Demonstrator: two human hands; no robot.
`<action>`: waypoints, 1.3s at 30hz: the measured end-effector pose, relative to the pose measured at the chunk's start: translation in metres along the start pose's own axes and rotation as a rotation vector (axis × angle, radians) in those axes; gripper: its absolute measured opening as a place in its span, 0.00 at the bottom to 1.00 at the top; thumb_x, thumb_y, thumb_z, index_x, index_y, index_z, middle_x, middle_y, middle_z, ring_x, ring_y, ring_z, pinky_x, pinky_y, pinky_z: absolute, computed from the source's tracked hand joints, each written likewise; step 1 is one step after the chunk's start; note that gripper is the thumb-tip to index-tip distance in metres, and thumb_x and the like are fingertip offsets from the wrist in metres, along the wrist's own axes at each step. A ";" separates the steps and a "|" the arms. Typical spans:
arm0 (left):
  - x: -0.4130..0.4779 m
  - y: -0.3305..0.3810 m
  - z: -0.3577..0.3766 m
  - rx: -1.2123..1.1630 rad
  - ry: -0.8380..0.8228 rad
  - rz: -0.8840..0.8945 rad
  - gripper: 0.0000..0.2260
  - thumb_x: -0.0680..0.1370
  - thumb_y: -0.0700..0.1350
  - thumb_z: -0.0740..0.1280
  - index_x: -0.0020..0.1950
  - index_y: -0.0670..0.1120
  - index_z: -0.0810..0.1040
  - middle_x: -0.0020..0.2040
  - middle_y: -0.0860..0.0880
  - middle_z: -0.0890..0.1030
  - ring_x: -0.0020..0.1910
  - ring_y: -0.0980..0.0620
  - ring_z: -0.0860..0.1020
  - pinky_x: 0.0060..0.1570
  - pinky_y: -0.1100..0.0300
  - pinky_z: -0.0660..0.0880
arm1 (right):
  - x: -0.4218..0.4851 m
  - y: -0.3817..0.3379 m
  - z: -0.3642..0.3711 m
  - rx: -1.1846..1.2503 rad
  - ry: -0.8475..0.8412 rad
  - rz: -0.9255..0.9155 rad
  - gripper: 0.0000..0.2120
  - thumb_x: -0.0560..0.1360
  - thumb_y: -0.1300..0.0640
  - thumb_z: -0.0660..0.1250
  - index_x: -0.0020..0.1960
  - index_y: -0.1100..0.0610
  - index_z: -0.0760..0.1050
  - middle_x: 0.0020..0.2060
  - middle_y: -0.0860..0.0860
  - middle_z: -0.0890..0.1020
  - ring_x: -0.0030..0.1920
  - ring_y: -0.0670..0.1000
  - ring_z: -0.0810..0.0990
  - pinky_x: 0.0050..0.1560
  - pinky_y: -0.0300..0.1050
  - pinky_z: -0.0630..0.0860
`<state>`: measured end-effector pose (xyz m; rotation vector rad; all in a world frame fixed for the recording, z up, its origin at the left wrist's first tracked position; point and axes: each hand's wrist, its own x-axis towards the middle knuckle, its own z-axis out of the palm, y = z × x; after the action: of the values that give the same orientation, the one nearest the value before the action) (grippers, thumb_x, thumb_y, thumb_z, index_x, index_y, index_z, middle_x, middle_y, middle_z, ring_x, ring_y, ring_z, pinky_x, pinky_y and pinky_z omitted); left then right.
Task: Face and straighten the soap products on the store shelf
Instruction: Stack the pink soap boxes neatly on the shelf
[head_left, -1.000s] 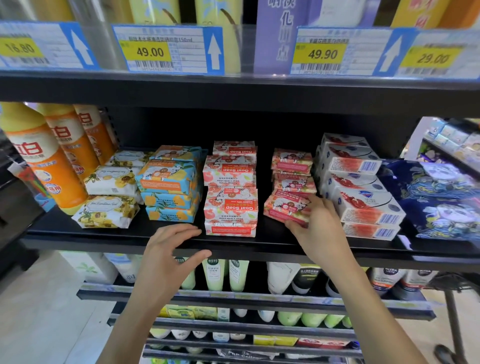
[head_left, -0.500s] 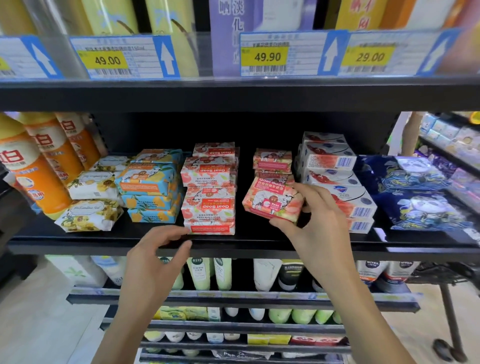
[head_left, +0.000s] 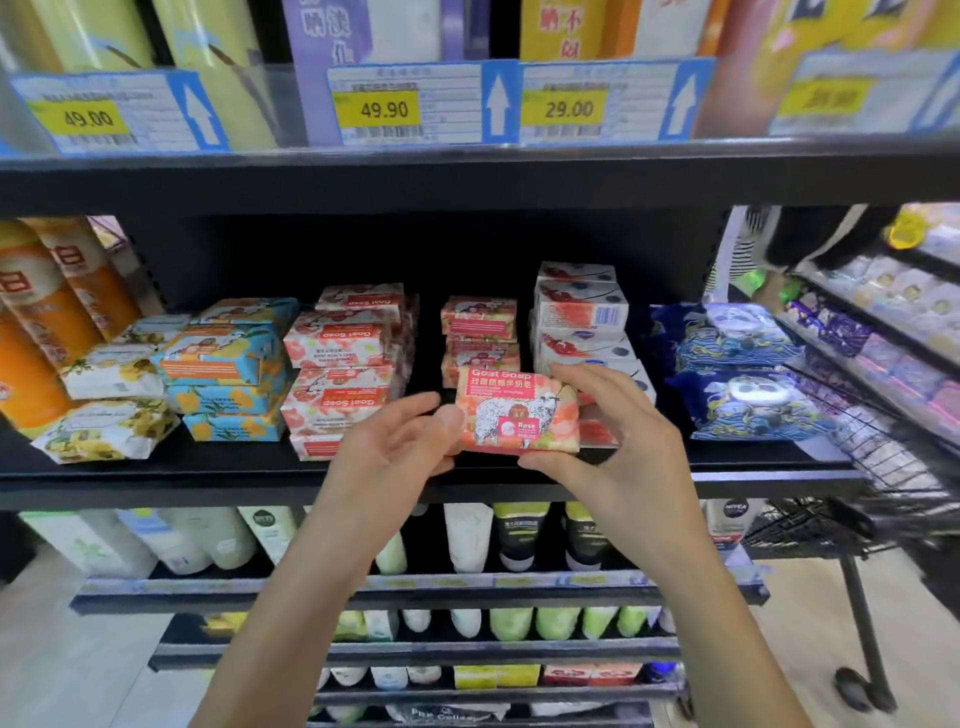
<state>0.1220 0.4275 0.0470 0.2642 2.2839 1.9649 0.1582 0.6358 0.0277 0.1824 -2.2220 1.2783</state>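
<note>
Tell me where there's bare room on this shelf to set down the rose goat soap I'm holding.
A dark gap runs between the upside-down Goat Soap stack and the short pink stack. A bare strip of shelf follows the front edge, also before the blue panda packs. Crowded at left: floral packs and blue-orange boxes sit packed together.

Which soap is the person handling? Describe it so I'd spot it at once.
Find the black middle shelf, then its pink stacks. In front of them the left hand and right hand hold one soap. Its Goat Soap label reads upright; the left stack's is upside down.
</note>
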 end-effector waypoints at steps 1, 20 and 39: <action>0.000 -0.001 0.004 -0.039 -0.038 -0.003 0.29 0.71 0.63 0.68 0.69 0.51 0.77 0.55 0.54 0.87 0.55 0.56 0.84 0.65 0.50 0.77 | -0.001 0.001 -0.002 0.008 -0.012 -0.008 0.34 0.67 0.58 0.83 0.67 0.39 0.73 0.62 0.33 0.74 0.63 0.35 0.74 0.62 0.32 0.73; -0.014 -0.008 0.023 -0.328 -0.024 0.072 0.18 0.78 0.44 0.69 0.68 0.43 0.78 0.58 0.45 0.86 0.59 0.47 0.84 0.60 0.55 0.80 | -0.008 0.002 -0.002 0.603 -0.008 0.376 0.23 0.64 0.49 0.77 0.59 0.51 0.82 0.51 0.47 0.87 0.54 0.46 0.86 0.53 0.40 0.80; -0.008 -0.012 0.019 -0.497 -0.062 -0.061 0.15 0.71 0.53 0.73 0.48 0.43 0.88 0.45 0.42 0.85 0.45 0.48 0.83 0.61 0.47 0.80 | -0.020 0.007 0.010 0.680 0.016 0.166 0.23 0.70 0.66 0.74 0.65 0.57 0.78 0.59 0.52 0.85 0.62 0.49 0.82 0.59 0.38 0.78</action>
<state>0.1332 0.4426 0.0320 0.1965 1.6689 2.3622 0.1678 0.6284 0.0079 0.2413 -1.7340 2.0805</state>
